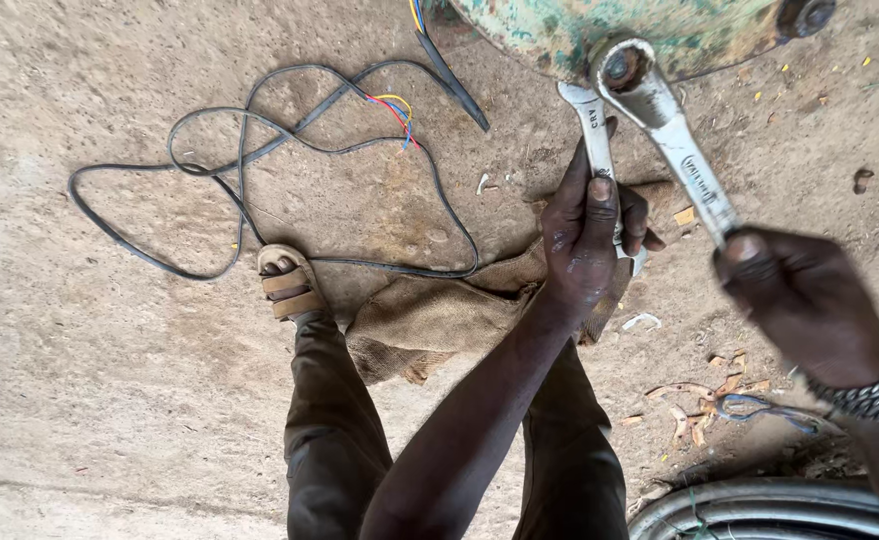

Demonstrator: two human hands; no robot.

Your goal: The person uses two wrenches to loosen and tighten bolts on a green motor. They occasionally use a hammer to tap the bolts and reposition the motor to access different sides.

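Both forearms are reaching forward from the bottom edge, above dark trousers (335, 450). Right hand (805, 300), wearing a metal link bracelet (872, 395) at the wrist, is closing its fingers around the handle end of a long silver steel ring spanner (675, 140); the grip is pressed tight on the shaft. That spanner's ring end is sitting over a rusty bolt head (622, 68) on the lower edge of a green painted, rust-stained metal machine body (600, 25). Left hand (588, 240) is gripping a second silver steel spanner (594, 125), fingers wrapped around its lower shaft with a fingertip lying along the flat; its upper end is pointing up toward the same green body, just beside the first spanner, and whether it is touching a fastener cannot be told. Beneath the left hand a brown burlap sack (430, 320) is lying crumpled on the sandy concrete ground (80, 380). One foot in a tan strapped sandal (288, 285) is resting just left of the sack. Farther out, a thin black cable (220, 170) is lying in loose loops, ending in exposed red, yellow and blue wires (398, 108). Wood shavings (705, 395) are lying scattered at the right, near coiled black hose (770, 510) at the bottom corner
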